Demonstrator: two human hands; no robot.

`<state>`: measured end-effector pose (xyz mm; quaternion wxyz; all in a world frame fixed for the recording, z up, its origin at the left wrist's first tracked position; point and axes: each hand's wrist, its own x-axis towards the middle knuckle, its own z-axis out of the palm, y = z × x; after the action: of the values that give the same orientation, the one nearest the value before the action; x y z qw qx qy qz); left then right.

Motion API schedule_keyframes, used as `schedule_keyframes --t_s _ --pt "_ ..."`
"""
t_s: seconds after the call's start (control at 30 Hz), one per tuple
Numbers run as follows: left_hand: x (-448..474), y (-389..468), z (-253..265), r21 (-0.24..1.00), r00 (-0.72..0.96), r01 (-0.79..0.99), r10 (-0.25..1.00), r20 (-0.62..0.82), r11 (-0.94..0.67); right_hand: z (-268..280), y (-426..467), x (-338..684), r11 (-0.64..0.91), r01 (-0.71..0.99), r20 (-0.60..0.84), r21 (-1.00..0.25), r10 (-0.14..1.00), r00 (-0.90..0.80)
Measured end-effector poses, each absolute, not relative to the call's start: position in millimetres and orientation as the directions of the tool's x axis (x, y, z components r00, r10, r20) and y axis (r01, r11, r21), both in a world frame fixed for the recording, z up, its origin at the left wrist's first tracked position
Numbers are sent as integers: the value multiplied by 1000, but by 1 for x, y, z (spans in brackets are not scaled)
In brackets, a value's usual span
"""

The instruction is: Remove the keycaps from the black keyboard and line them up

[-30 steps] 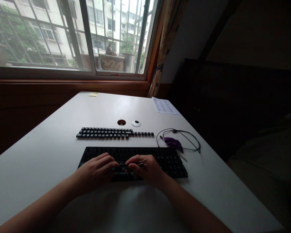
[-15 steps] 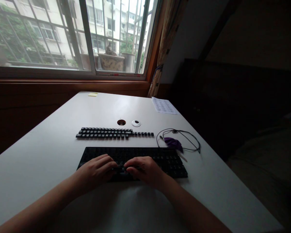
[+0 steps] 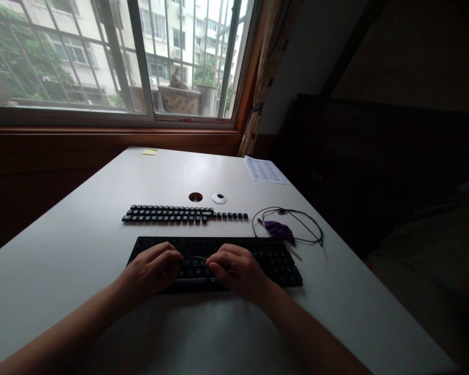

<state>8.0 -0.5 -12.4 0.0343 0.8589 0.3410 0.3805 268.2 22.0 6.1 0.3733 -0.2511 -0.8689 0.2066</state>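
Note:
A black keyboard [image 3: 281, 265] lies before me on the white desk, with both hands over its middle part. My right hand [image 3: 240, 268] is closed in a pinch on a thin, shiny wire tool [image 3: 200, 257], which looks like a keycap puller; part of it is hidden by the fingers. To its left, my left hand [image 3: 150, 268] has its fingers curled down and pressed together over the keys; what they hold, if anything, is hidden. Behind the keyboard, removed black keycaps [image 3: 168, 212] stand in rows.
Right of the keycaps lie a coiled black cable [image 3: 316, 224], a purple cloth [image 3: 279, 230] and a thin pale stick [image 3: 294, 253]. Farther back are a cable hole [image 3: 196, 197], its white cover [image 3: 219, 198], a printed sheet [image 3: 266, 171] and a yellow note [image 3: 149, 152].
Both hands have risen slightly away from the front keys and moved a little apart. The thin wire now shows between them, and more of the keyboard's front row is visible.

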Motion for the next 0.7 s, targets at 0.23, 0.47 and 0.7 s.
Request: schedule_keyframes --t_s 0.23,0.47,0.7 --pt "10 -1 -12 358 460 538 621 634 -763 11 26 273 866 412 654 -282 488 -578" --pt "7 -6 -14 259 512 573 586 628 -778 -3 24 263 905 390 558 -172 416 -718" --pt "12 -16 -2 67 616 537 445 650 -841 -3 16 254 922 338 595 -191 382 -707"
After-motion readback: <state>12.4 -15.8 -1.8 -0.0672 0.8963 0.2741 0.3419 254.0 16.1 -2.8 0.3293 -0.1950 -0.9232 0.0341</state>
